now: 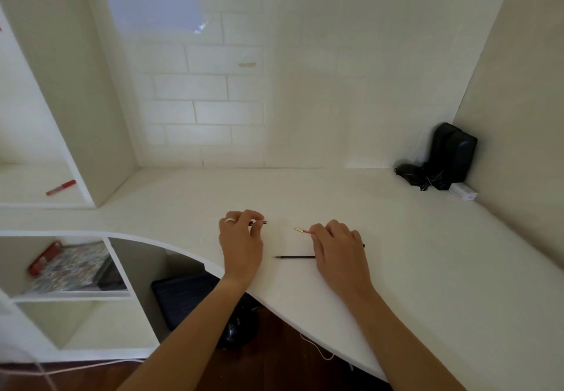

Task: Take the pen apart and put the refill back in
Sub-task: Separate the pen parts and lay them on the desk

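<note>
My left hand [241, 238] rests on the white desk [335, 195] with its fingers closed on a short dark pen part [259, 223] whose end sticks out to the right. My right hand [335, 247] pinches a thin red refill [303, 231] with a gold tip pointing left. A thin black refill [294, 257] lies flat on the desk between the hands, its tip pointing left and its right end hidden under my right hand. A small dark end [363, 245] shows at the right edge of my right hand; what it belongs to is hidden.
Black devices with cables [439, 161] and a small white box [462, 192] sit in the back right corner. A red marker [61, 187] lies on the left shelf. A patterned book and red case [70, 265] fill a lower cubby. The desk's curved front edge runs under my wrists.
</note>
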`<action>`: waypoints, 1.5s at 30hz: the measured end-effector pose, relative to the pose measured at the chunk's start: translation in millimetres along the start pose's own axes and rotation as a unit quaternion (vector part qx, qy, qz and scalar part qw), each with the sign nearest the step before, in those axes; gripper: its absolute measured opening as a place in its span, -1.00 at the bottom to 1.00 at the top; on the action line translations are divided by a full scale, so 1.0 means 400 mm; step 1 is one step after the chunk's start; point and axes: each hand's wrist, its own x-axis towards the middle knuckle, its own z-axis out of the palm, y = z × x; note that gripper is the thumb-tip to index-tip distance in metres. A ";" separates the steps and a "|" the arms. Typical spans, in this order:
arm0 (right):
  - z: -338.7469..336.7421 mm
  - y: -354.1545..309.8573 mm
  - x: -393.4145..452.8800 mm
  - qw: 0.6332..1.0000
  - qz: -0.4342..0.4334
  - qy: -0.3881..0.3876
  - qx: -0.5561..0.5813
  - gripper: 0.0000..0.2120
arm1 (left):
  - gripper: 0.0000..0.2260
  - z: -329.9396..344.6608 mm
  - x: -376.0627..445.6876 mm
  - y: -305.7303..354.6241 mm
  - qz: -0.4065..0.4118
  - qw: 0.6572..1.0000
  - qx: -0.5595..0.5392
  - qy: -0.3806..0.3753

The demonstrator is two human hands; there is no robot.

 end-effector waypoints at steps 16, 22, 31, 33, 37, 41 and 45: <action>0.012 0.015 -0.005 0.998 -0.005 -0.005 0.062 -0.86 | -0.78 0.022 0.015 -0.015 -0.034 0.988 0.135 -0.070; 0.000 0.012 -0.005 0.995 -0.002 -0.012 0.097 -0.94 | -0.73 0.007 -0.018 0.002 0.144 0.987 0.031 -0.070; 0.002 0.004 -0.006 0.995 -0.028 -0.036 0.085 -0.74 | -0.92 0.022 -0.024 0.003 0.260 0.954 0.081 -0.128; 0.004 0.005 -0.007 0.996 -0.028 -0.040 0.075 -0.70 | -0.86 0.024 -0.028 0.008 0.277 0.944 0.108 -0.142; 0.004 0.009 -0.007 0.996 -0.032 -0.035 0.071 -0.67 | -0.84 0.028 -0.028 0.010 0.298 0.925 0.149 -0.181; 0.006 0.009 -0.003 0.996 -0.050 -0.025 0.070 -0.69 | -0.85 0.023 -0.023 0.009 0.285 0.925 0.138 -0.208; 0.002 0.010 -0.002 0.994 -0.060 -0.018 0.095 -0.77 | -0.85 0.023 -0.020 0.009 0.277 0.926 0.138 -0.218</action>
